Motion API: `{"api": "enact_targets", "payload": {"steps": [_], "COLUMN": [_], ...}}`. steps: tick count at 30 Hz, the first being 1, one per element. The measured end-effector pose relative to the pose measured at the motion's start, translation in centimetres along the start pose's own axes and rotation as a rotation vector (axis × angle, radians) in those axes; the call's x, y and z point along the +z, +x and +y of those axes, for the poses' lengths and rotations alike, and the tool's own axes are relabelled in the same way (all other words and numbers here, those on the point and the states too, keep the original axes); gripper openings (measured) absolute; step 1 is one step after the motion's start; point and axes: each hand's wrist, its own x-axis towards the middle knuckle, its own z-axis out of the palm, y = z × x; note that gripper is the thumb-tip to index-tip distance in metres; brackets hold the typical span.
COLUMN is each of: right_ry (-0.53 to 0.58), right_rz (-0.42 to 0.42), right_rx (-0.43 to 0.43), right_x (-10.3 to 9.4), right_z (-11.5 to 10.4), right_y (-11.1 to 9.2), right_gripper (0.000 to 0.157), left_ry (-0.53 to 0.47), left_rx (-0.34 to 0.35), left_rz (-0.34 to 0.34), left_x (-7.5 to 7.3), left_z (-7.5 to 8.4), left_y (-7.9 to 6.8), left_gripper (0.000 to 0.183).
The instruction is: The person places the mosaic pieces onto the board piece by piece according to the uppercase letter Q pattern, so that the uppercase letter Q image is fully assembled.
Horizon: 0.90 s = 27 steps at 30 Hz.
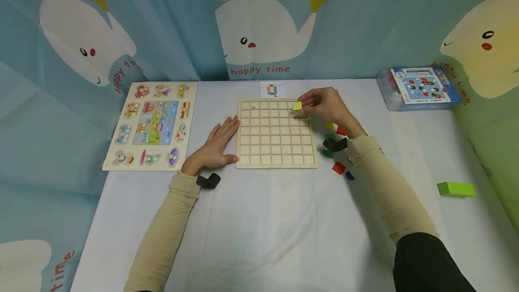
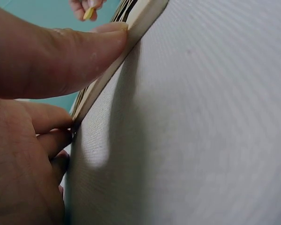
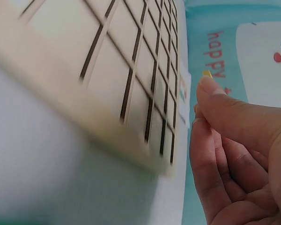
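A wooden grid board [image 1: 276, 139] lies flat on the white table. My left hand [image 1: 217, 145] touches its left edge, fingers spread and fairly straight; in the left wrist view the thumb [image 2: 79, 58] rests against the board's side [image 2: 143, 18]. Over the board's upper right corner, my right hand [image 1: 325, 104] pinches a small yellow piece [image 1: 298, 106] between thumb and fingertips. Only a sliver of that yellow piece [image 3: 207, 73] shows in the right wrist view. Behind the board lies a white card [image 1: 272, 89] printed with a coloured pattern.
Loose pieces, including a red one [image 1: 339, 168] and a blue one [image 1: 350, 175], lie right of the board, partly under my right wrist. A picture puzzle [image 1: 152, 125] lies at left. At right are a plastic box [image 1: 419, 88] and a green block [image 1: 456, 189].
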Motion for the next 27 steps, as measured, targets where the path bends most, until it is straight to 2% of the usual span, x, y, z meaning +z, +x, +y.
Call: {"api": "enact_targets", "payload": {"steps": [10,20,27], "right_ry": [0.074,0.141,0.12], "right_rz": [-0.057,-0.076,-0.081], "right_rx": [-0.101,-0.08,-0.079], "right_x": [2.4,4.7,5.7], "right_z": [-1.9,-2.4,-2.8], "right_y": [1.2,1.8,2.3], "right_gripper": [0.028,0.03,0.032], "left_ry": [0.009,-0.014,-0.029], "left_rx": [-0.013,-0.016,-0.031], "left_rz": [0.001,0.0,0.013], "left_x": [0.1,-0.1,-0.1], "left_z": [0.0,0.0,0.0], "left_y": [-0.1,-0.2,-0.2], "left_gripper": [0.104,0.105,0.101]}}
